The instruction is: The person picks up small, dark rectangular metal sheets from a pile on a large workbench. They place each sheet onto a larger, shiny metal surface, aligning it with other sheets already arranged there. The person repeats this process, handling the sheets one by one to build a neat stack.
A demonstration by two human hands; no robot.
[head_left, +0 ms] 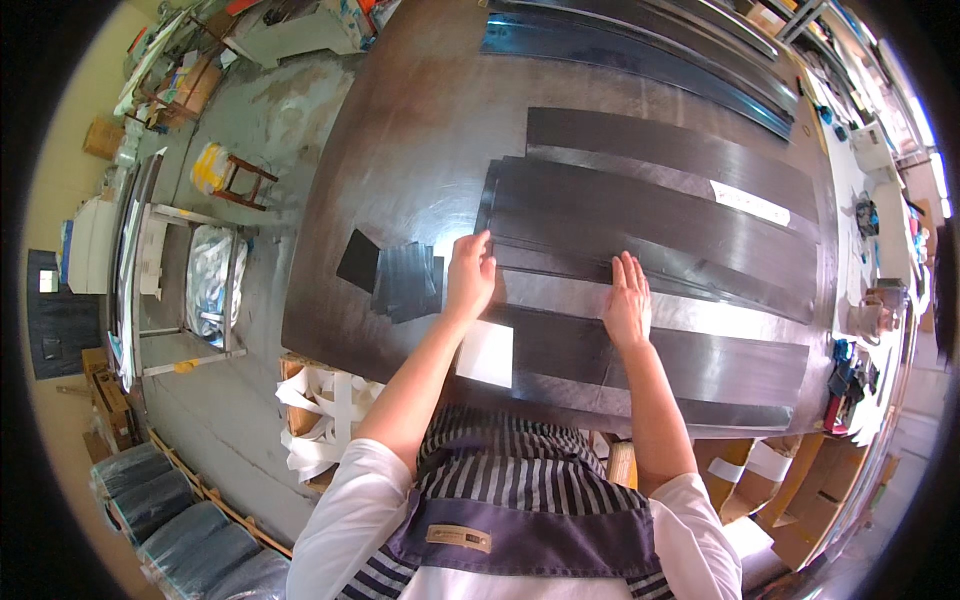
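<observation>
Your left hand (470,275) meets dark strips (650,215), pinch unclear; your right hand (628,308) lies flat, fingers together. Uneven pressure could skew those between.

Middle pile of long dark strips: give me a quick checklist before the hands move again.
1. Left hand at the left end of the middle pile of long dark strips: ok.
2. Right hand at the pile's near edge, fingers extended: ok.
3. Layers flush at the left end: not ok, one shows past the top strip.
4. Left fingers gripping firmly: cannot tell.
5. Small dark pieces apart from the pile: ok, left of the left hand.
</observation>
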